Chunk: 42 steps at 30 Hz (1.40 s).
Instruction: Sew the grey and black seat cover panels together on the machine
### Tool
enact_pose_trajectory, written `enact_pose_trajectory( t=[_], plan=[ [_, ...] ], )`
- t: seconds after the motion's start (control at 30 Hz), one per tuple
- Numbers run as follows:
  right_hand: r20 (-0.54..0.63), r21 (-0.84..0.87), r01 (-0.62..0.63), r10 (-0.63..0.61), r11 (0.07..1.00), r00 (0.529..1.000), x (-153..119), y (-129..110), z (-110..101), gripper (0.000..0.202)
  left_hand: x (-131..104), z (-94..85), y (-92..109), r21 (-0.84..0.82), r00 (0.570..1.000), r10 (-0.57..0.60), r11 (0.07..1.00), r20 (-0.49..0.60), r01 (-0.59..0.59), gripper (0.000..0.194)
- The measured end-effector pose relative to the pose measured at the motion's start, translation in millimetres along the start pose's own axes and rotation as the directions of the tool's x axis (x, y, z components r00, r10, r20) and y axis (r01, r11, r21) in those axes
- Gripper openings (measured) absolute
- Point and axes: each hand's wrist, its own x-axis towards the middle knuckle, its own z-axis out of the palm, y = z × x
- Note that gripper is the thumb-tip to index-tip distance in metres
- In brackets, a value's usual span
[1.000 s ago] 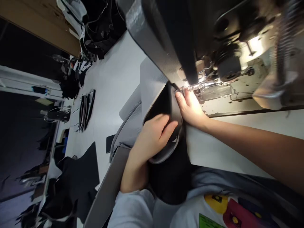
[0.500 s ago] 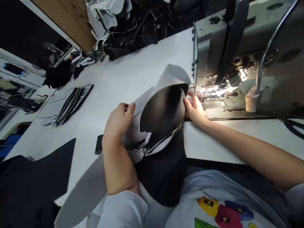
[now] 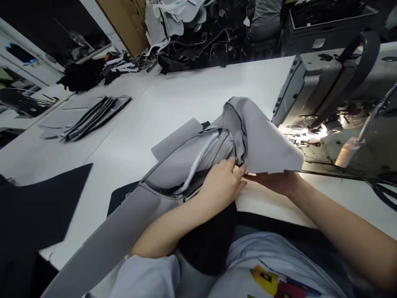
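A large grey and black sewn fabric piece (image 3: 266, 140) lies over the white table's front and hangs towards the lap. My left hand (image 3: 225, 178) pinches its seam edge near the middle, fingers closed. My right hand (image 3: 276, 182) is under the raised grey flap at the right, mostly covered by it, with the fingers hidden. A long grey panel (image 3: 114, 227) trails to the lower left. The lit sewing machine (image 3: 341, 91) stands just right of the flap.
Stacked grey and black pieces (image 3: 96, 120) lie at the left of the white table (image 3: 142, 103). A black sheet (image 3: 40, 203) covers the near left corner. Dark cloth is heaped along the back. A lamp (image 3: 350, 151) on a flexible metal neck hangs at the right.
The fabric has been turned, its grey flap now spread to the right. My left hand has moved right to the seam; my right hand has gone under the flap. The view has shifted.
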Motion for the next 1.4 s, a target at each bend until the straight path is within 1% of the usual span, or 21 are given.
enact_pose_trajectory(
  t=[0.1,0.2,0.33,0.4,0.43,0.5,0.57,0.67,0.73,0.8,0.87,0.93,1.0,1.07,1.13,1.2,1.23,1.27,1.33,1.37,1.4],
  plan=[
    [-0.046,-0.195,0.010,-0.020,0.981,0.999,-5.2,-4.3,-9.2,0.029,-3.8,5.8,10.8,0.060,0.999,0.026,0.998,0.030,-0.028,0.041],
    [-0.078,-0.318,0.023,-0.050,0.948,0.996,-0.8,0.8,-10.3,0.034,-3.7,8.5,12.2,0.040,0.999,0.036,0.999,-0.019,-0.035,0.031],
    [-0.094,-0.337,0.082,-0.120,0.938,0.988,14.4,15.6,-15.6,0.033,-2.7,2.0,3.3,-0.128,0.961,0.099,0.983,-0.258,-0.135,0.024],
    [-0.078,-0.317,0.094,-0.125,0.944,0.989,20.9,21.9,-19.1,0.032,-0.7,-2.8,-5.6,-0.298,0.927,0.040,0.941,-0.373,-0.161,0.023],
    [-0.065,-0.299,0.085,-0.109,0.951,0.992,23.2,24.2,-19.4,0.030,1.7,-4.6,-11.4,-0.403,0.921,-0.041,0.906,-0.387,-0.129,0.021],
    [-0.024,-0.255,0.037,-0.045,0.966,0.999,25.9,26.9,-15.1,0.023,10.0,-5.3,-24.9,-0.637,0.924,-0.235,0.771,-0.302,-0.012,0.016],
    [0.031,-0.199,-0.036,0.044,0.979,0.999,27.1,27.0,-5.1,0.015,22.8,-1.4,-39.1,-0.830,0.928,-0.356,0.546,-0.110,0.112,0.019],
    [0.084,-0.107,-0.140,0.149,0.984,0.985,28.0,23.9,10.2,0.009,44.6,10.0,-54.7,-0.927,0.924,-0.351,0.276,0.150,0.255,0.032],
    [0.094,-0.115,-0.152,0.163,0.982,0.982,25.7,20.2,13.3,0.010,56.0,16.9,-58.8,-0.911,0.908,-0.332,0.231,0.256,0.342,0.036],
    [0.104,-0.258,-0.109,0.140,0.960,0.985,16.6,14.1,10.5,0.009,63.7,21.4,-57.8,-0.881,0.912,-0.312,0.306,0.264,0.360,0.033],
    [0.128,-0.547,-0.037,0.128,0.836,0.983,-1.7,4.1,7.7,0.014,69.1,23.7,-52.9,-0.809,0.938,-0.288,0.494,0.193,0.318,0.028],
    [0.175,-0.842,0.070,0.148,0.535,0.973,-26.2,-9.7,11.2,0.022,74.6,25.1,-46.3,-0.684,0.957,-0.257,0.675,0.132,0.276,0.028],
    [0.266,-0.954,0.228,0.196,0.196,0.944,-48.7,-24.7,23.3,0.029,80.8,25.9,-41.0,-0.574,0.964,-0.229,0.775,0.136,0.265,0.028],
    [0.383,-0.923,0.382,0.158,0.037,0.910,-61.6,-37.3,39.8,0.034,85.3,25.9,-39.5,-0.529,0.969,-0.194,0.812,0.154,0.246,0.027],
    [0.463,-0.886,0.464,-0.066,0.003,0.884,-63.8,-45.9,54.4,0.035,84.6,24.9,-43.1,-0.563,0.976,-0.172,0.797,0.136,0.219,0.028],
    [0.420,-0.900,0.435,-0.303,-0.019,0.855,-61.3,-52.2,64.2,0.037,76.6,23.4,-50.5,-0.642,0.978,-0.190,0.740,0.090,0.202,0.027],
    [0.379,-0.920,0.392,-0.322,-0.026,0.868,-60.5,-55.4,67.7,0.037,70.0,22.6,-54.6,-0.677,0.975,-0.210,0.708,0.067,0.199,0.026],
    [0.343,-0.937,0.348,-0.261,-0.031,0.902,-60.6,-58.7,70.5,0.036,62.4,21.7,-58.5,-0.701,0.971,-0.232,0.685,0.050,0.199,0.024],
    [0.291,-0.956,0.290,-0.023,-0.040,0.956,-61.0,-65.3,75.0,0.035,46.2,19.6,-63.7,-0.710,0.962,-0.272,0.673,0.021,0.206,0.022],
    [0.281,-0.958,0.283,0.056,-0.042,0.958,-59.5,-67.8,76.4,0.036,38.7,18.2,-64.7,-0.701,0.958,-0.287,0.682,0.004,0.207,0.022],
    [0.279,-0.959,0.281,0.055,-0.041,0.959,-55.4,-69.2,77.0,0.038,32.3,16.5,-64.5,-0.689,0.954,-0.298,0.695,-0.016,0.206,0.023]
  ],
)
